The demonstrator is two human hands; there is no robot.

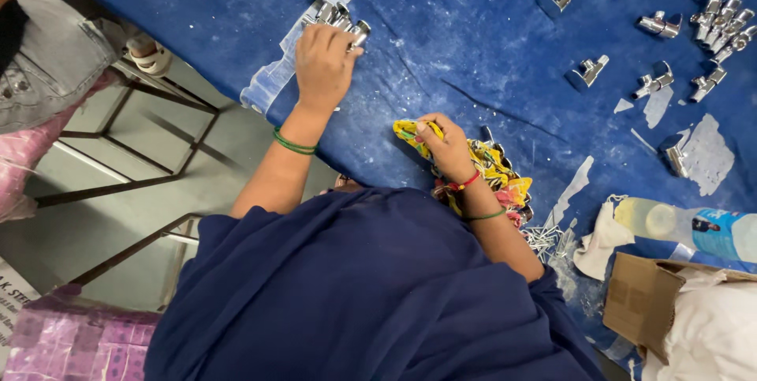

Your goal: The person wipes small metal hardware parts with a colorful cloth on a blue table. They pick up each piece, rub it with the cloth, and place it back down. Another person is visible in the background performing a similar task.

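Table cover [473,42]: deep blue, white scuffs. Cloth [493,168] under right hand [448,148]: yellow, red-and-green print. Fittings [341,16] by left hand [323,65]: bright chrome. Bangles [293,144]: green. Robe [355,294]: navy. Carton [643,298]: brown.

A brown cardboard box [643,296] stood at four o'clock. Above it lay a clear bottle with a blue label [714,230]. Pink wrapped packs [75,341] sat at eight o'clock.

One head-worn view looks steeply down, close over the person's own torso at lower centre, onto the blue-covered desk [489,42] filling the upper frame.
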